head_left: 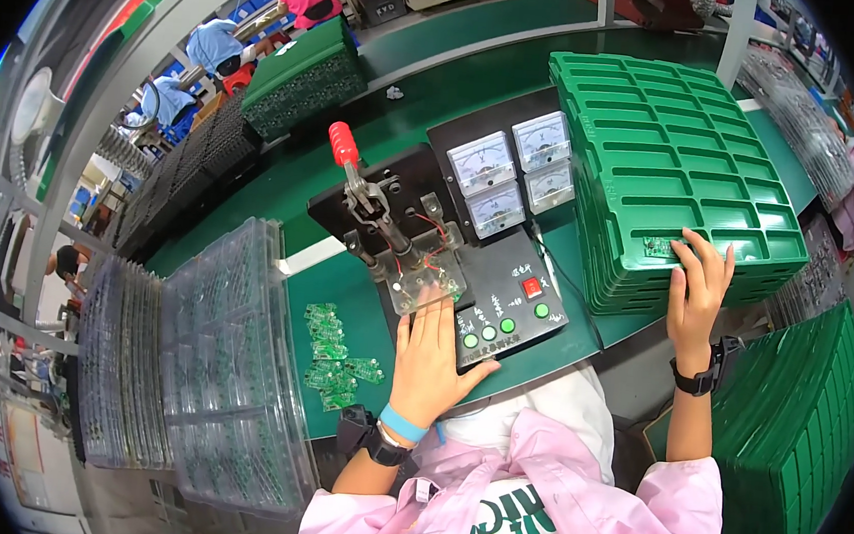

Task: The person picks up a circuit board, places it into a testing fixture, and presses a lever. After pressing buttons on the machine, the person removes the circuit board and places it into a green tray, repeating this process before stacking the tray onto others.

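Note:
My left hand (428, 359) lies with its fingers stretched out, the tips at the front edge of a clear plate (416, 278) on a black test fixture. Whether they touch a board beneath the plate I cannot tell. Above the plate stands a toggle clamp with a red handle (342, 144), its lever upright. At the near edge of a stack of green compartment trays (642, 216), my right hand (702, 297) has its fingers apart. Its fingertips are beside a small green circuit board (657, 247) lying in a front compartment of the top tray.
Loose green circuit boards (330, 350) lie left of the fixture. Several panel meters (500, 167) stand behind its control box (510, 299), which has buttons and a red switch. Stacked clear trays (229, 362) rise at the left, more green trays (795, 437) at the lower right. People sit farther back.

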`<state>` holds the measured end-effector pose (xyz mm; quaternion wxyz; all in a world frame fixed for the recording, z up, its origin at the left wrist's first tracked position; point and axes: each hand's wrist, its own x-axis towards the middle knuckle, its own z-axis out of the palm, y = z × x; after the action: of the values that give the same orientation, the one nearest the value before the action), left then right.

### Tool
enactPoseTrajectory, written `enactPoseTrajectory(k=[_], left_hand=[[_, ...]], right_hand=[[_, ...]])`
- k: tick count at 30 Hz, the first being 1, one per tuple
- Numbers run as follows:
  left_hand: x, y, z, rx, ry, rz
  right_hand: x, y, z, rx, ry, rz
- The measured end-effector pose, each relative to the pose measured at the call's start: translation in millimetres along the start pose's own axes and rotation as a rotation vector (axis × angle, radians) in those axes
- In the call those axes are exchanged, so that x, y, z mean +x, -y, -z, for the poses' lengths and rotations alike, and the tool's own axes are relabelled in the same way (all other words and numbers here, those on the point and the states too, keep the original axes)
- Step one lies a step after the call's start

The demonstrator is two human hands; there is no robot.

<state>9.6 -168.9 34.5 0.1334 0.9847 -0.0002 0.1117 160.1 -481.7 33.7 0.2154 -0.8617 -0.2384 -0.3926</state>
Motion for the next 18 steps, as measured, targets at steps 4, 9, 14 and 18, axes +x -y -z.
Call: enactPoseTrajectory(k=[4,9,14,18], left_hand=[[-11,-10,20,-0.023,0.036,-0.017],[12,7,88,-0.799,-0.191,-0.165],[90,12,114,-0.22,-0.588,0.142],[86,2,79,-0.48,-0.848,-0.392]], right_hand=[[0,3,0,0.02,-0.015,0.015],[-6,-2,5,0.02,0.001,0.014],[-1,2,1,0.041,0.005,0.031],[2,4,4,0.024,0.04,0.025]])
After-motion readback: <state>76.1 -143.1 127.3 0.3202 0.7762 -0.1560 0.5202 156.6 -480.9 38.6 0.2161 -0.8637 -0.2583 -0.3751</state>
